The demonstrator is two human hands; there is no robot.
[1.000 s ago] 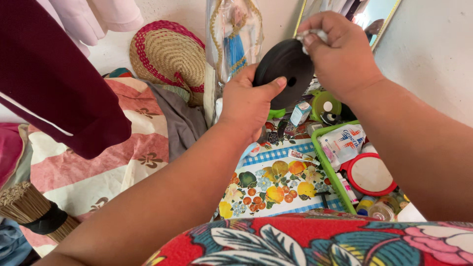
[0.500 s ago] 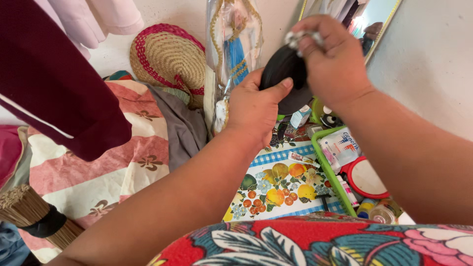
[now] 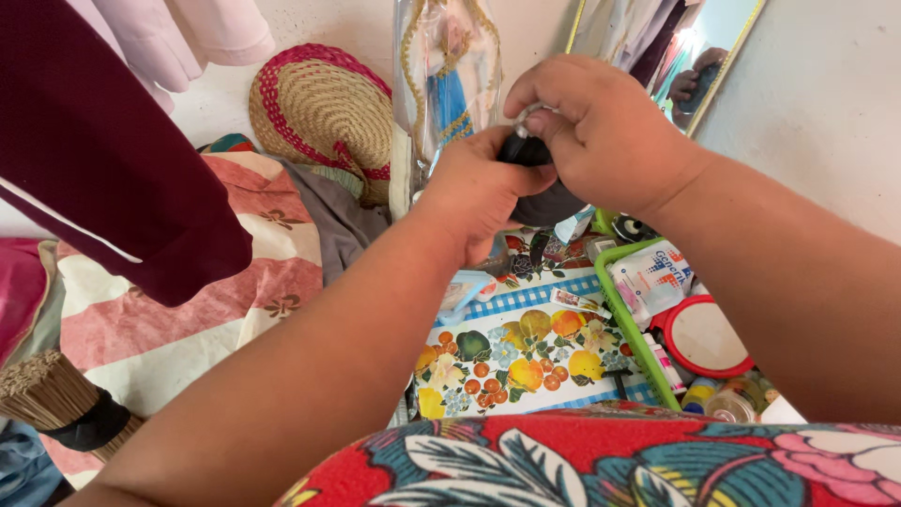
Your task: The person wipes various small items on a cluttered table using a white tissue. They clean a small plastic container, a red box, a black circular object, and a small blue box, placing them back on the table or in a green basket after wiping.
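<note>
Black and round, the disc (image 3: pixel 549 202) is sitting pinched between the 2 hands above the fruit-print cloth (image 3: pixel 526 347). The left hand (image 3: pixel 479 192) is gripping its near edge from below; the right hand (image 3: pixel 601 131) is closing over its top (silvery bit in the fingers).

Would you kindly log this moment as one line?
left hand: holds black disc | right hand: pinches its top | below: green tray

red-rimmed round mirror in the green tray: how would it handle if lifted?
The round mirror is probably rigid and light, being flat and thin. Its glassy face looks fragile and perhaps slippery. It lies tilted on other items in the green tray, so it may slide when nudged, and could roll on its rim.
</note>
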